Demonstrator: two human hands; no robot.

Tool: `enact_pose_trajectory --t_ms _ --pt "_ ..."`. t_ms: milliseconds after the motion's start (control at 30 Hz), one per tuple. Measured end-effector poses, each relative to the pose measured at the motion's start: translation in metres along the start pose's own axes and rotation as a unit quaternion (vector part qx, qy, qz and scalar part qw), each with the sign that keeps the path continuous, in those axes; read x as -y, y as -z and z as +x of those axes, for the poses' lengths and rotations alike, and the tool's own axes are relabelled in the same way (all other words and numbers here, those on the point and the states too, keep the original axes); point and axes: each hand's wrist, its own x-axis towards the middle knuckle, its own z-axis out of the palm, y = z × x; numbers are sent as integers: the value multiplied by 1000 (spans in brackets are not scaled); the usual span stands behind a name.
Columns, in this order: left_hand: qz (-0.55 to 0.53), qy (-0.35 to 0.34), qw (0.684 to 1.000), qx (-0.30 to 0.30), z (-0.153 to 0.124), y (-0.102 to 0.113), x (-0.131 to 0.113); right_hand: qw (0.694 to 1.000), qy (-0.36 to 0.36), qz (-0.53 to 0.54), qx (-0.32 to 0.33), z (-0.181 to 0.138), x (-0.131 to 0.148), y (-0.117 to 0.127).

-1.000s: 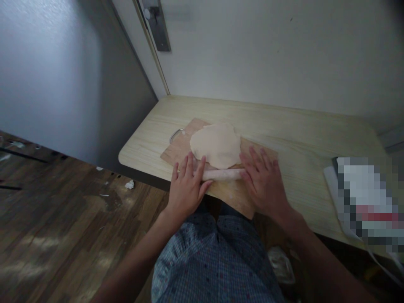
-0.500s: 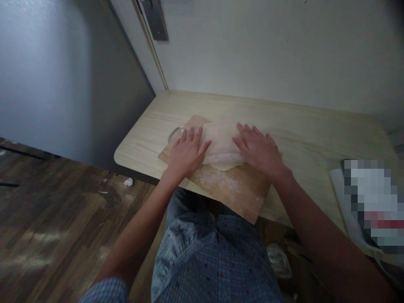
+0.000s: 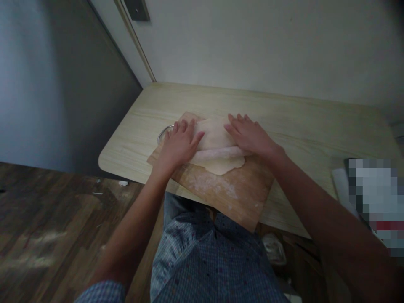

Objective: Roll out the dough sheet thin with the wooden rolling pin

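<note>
A thin sheet of pale dough (image 3: 213,130) lies on a wooden cutting board (image 3: 217,189), with its uneven near edge showing. Across it, between my palms, runs a pale floury roll (image 3: 219,154); whether a rolling pin is inside, I cannot tell. My left hand (image 3: 181,143) rests flat on the left side of the dough, fingers stretched away from me and thumb out. On the right side my right hand (image 3: 248,134) lies palm down, its fingers also extended. Both palms cover the ends of the roll.
The board lies slanted on a light wooden table (image 3: 315,139), its near corner past the front edge. A metal handle (image 3: 164,132) sticks out at its left. Loose flour marks the board. At the right is a blurred-out object (image 3: 375,198). A wall (image 3: 259,50) rises behind.
Both hands have drawn slightly back along the dough, and more of its near edge shows below the roll. The camera view has also shifted.
</note>
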Motion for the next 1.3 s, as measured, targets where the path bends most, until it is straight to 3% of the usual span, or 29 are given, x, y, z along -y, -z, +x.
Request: enact_pose_trajectory --t_ms 300,500,767,1067,1167,1300 --pt "39 -37 998 23 -23 -3 -5 998 23 -51 -11 -28 8 1" --pt "67 -76 993 -57 -46 -10 -9 995 40 -76 -54 -54 13 -2" --pt "56 -105 987 -108 -79 -19 -15 988 42 -78 -125 -96 20 -11" --pt "65 -103 975 -183 -134 -58 -22 972 77 -101 -195 -156 21 -34" --pt "66 -107 974 -190 -134 -60 -19 971 85 -106 -199 -158 19 -36" --pt "55 -83 977 -189 -112 -50 -12 974 85 -106 -183 -141 18 -31"
